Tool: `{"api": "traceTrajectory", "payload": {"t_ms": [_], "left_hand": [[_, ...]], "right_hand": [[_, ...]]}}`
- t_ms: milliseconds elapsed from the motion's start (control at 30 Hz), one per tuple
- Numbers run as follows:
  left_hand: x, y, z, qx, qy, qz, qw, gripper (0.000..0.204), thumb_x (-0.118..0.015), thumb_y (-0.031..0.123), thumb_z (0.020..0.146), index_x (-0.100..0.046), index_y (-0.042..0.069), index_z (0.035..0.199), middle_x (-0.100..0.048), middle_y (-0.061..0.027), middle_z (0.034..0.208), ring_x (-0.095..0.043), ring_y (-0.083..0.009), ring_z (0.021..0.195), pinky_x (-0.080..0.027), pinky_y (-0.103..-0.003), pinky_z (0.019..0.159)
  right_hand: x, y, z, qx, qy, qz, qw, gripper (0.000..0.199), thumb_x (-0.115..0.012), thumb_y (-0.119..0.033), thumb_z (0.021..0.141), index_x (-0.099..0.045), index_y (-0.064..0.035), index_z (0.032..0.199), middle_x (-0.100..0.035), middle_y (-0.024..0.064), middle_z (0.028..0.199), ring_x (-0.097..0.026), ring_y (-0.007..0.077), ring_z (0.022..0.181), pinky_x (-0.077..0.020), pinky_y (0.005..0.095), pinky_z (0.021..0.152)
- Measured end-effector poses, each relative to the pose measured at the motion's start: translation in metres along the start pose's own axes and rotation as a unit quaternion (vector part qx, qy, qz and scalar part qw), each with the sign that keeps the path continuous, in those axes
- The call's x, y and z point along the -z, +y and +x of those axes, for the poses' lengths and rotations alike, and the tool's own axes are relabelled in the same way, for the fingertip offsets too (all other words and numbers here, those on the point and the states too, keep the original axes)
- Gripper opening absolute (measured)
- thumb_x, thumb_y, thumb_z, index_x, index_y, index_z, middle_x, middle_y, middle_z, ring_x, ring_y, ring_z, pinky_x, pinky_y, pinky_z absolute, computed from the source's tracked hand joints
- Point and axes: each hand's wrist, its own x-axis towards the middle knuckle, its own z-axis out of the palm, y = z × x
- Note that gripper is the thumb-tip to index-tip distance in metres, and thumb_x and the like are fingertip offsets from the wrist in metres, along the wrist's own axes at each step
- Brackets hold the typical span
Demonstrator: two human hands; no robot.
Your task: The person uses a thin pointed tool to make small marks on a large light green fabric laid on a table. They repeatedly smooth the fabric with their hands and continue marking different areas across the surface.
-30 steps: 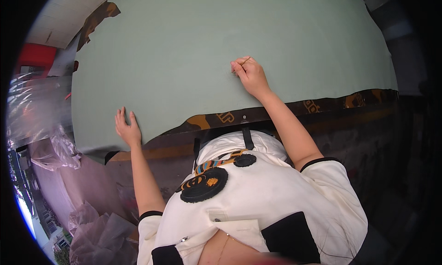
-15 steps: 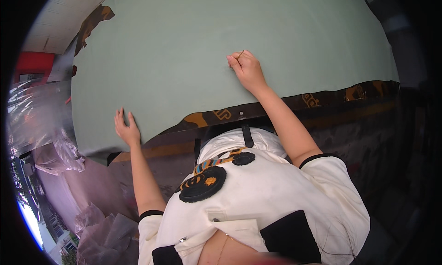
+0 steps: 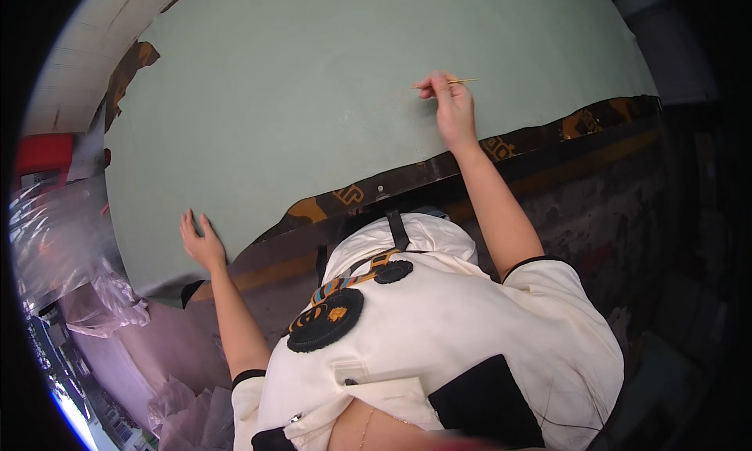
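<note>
A large grey-green hide-like sheet (image 3: 313, 75) with wavy, uneven edges covers the surface in front of me. My left hand (image 3: 202, 243) lies on its near left part, fingers stretched out, holding nothing. My right hand (image 3: 454, 110) is over the right half of the sheet, fingers pinched round a thin yellowish stick (image 3: 468, 81). The stick is nearly level, one end out past the fingertips on the left, the other out to the right. Whether its tip touches the sheet I cannot tell.
A dark patterned table edge (image 3: 356, 196) shows below the sheet, close to my body. Crumpled clear plastic (image 3: 110, 294) hangs at the left, near a red object (image 3: 43, 155). A pale ridged panel (image 3: 94, 67) stands at the upper left.
My right hand has shifted to the right, and the stick in it has turned from slanting to almost level. My left hand stays flat on the sheet. The whole view has tilted somewhat.
</note>
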Motion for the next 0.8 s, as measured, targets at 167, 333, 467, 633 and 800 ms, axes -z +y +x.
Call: {"api": "traceTrajectory", "payload": {"t_ms": [167,333,467,633,800], "left_hand": [[-0.001,0.001,0.001,0.001,0.005,-0.010,1.000,0.045,-0.057,0.037,0.096,-0.058,0.014,0.135,-0.049,-0.0102,0.148,-0.040,-0.0297,0.139,-0.026,-0.045,0.115],[-0.001,0.000,0.003,0.000,0.000,0.007,1.000,0.045,-0.056,0.037,0.096,-0.057,0.015,0.136,-0.048,-0.0106,0.148,-0.040,-0.0297,0.139,-0.026,-0.045,0.115],[-0.002,-0.004,0.004,-0.009,-0.011,0.013,1.000,0.046,-0.054,0.037,0.098,-0.055,0.015,0.137,-0.047,-0.0114,0.149,-0.039,-0.0307,0.139,-0.026,-0.046,0.114],[-0.004,-0.010,0.002,-0.020,-0.012,0.005,1.000,0.046,-0.053,0.036,0.098,-0.055,0.015,0.138,-0.046,-0.0123,0.149,-0.039,-0.0324,0.139,-0.026,-0.047,0.114],[-0.005,-0.011,0.000,-0.018,-0.004,0.012,1.000,0.046,-0.054,0.036,0.097,-0.055,0.015,0.138,-0.047,-0.0118,0.149,-0.039,-0.0325,0.139,-0.026,-0.047,0.114]], "right_hand": [[0.091,0.012,0.054,0.028,0.095,-0.085,0.991,0.040,-0.046,-0.032,0.105,-0.063,-0.0028,0.084,-0.062,0.0003,0.080,-0.054,0.0087,0.076,-0.0446,0.0251,0.075],[-0.040,0.038,-0.039,0.024,-0.261,-0.041,0.964,0.034,-0.051,-0.026,0.101,-0.063,-0.0010,0.081,-0.058,0.0014,0.072,-0.055,0.0100,0.070,-0.0450,0.0261,0.068],[-0.127,0.002,-0.143,-0.119,-0.556,0.169,0.805,0.037,-0.050,-0.028,0.103,-0.063,-0.0026,0.080,-0.062,0.0017,0.073,-0.058,0.0105,0.070,-0.0469,0.0271,0.070],[-0.081,-0.010,-0.102,-0.087,-0.429,0.193,0.878,0.029,-0.054,-0.027,0.102,-0.066,-0.0025,0.094,-0.064,0.0004,0.085,-0.060,0.0083,0.082,-0.0473,0.0254,0.077],[0.019,0.004,-0.054,0.033,-0.031,-0.088,0.995,0.033,-0.052,-0.027,0.102,-0.060,-0.0004,0.084,-0.060,0.0040,0.075,-0.056,0.0128,0.072,-0.0463,0.0276,0.069]]}}
